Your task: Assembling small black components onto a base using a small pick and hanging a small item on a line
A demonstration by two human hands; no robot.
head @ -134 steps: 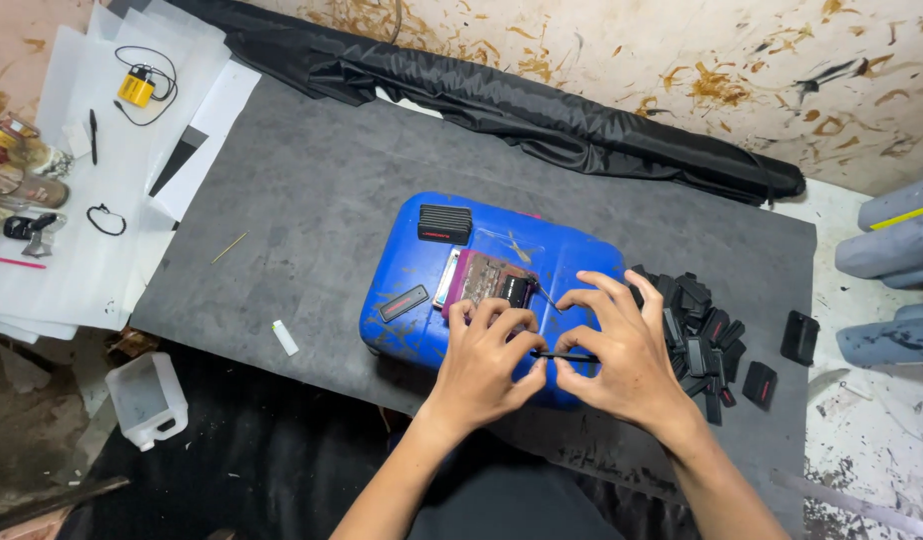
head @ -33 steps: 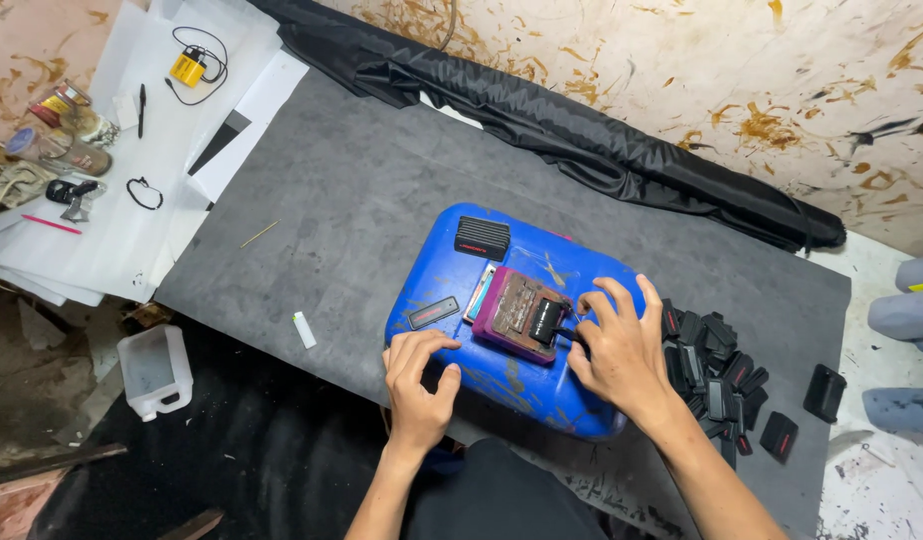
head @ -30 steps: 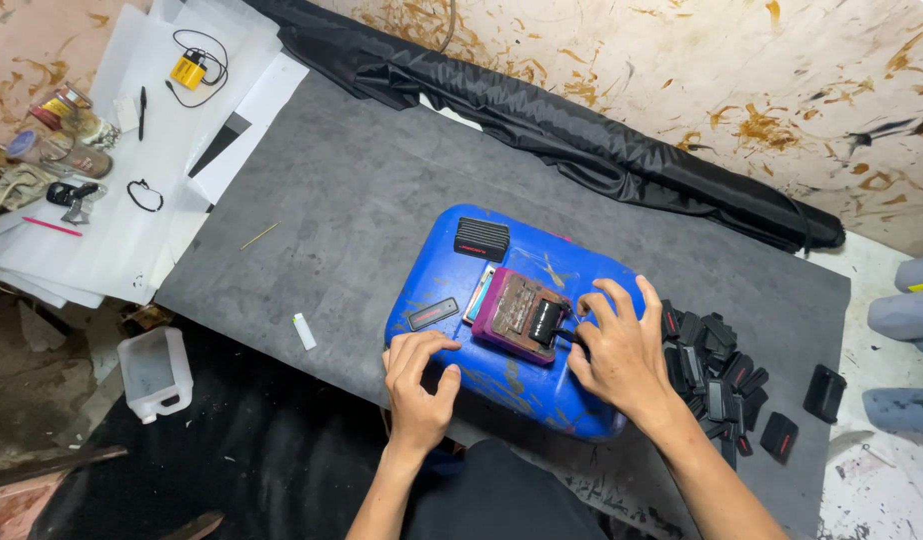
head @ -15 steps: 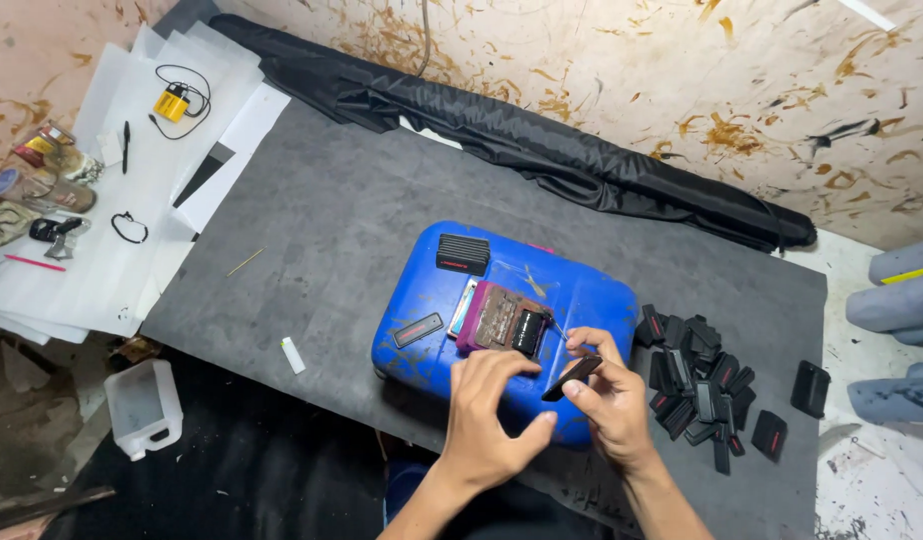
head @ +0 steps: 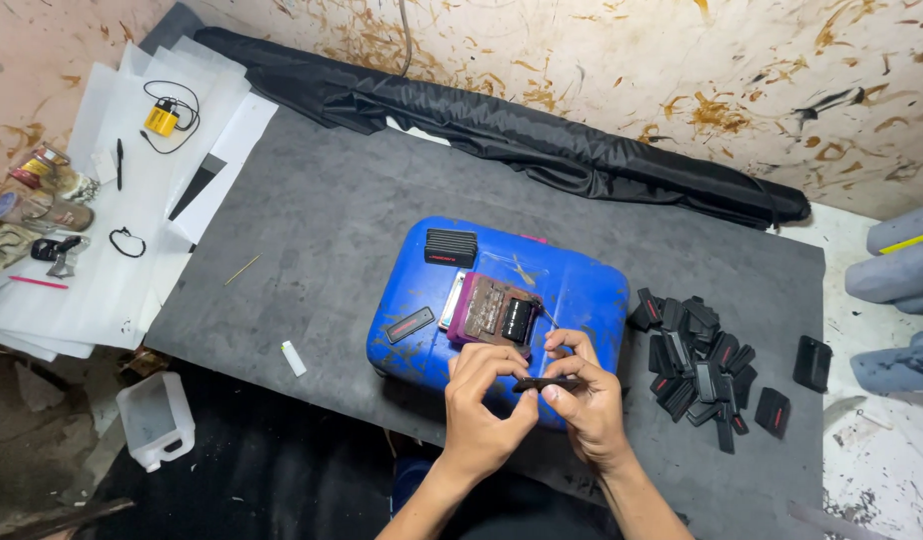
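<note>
Below frame centre, the left hand point(head: 479, 408) and right hand point(head: 589, 402) are pinching opposite ends of a small flat black plastic piece point(head: 548, 384). Its long axis is lying left-right, just below the brown circuit module point(head: 495, 316) on the blue plastic canister point(head: 592, 290).

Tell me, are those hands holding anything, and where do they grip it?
Yes. Both hands pinch a small flat black piece over the blue container: the left hand grips its left end, the right hand its right end.

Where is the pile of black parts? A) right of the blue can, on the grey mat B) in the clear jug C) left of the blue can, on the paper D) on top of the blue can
A: the pile lies on the grey mat, right of the blue can.
</note>
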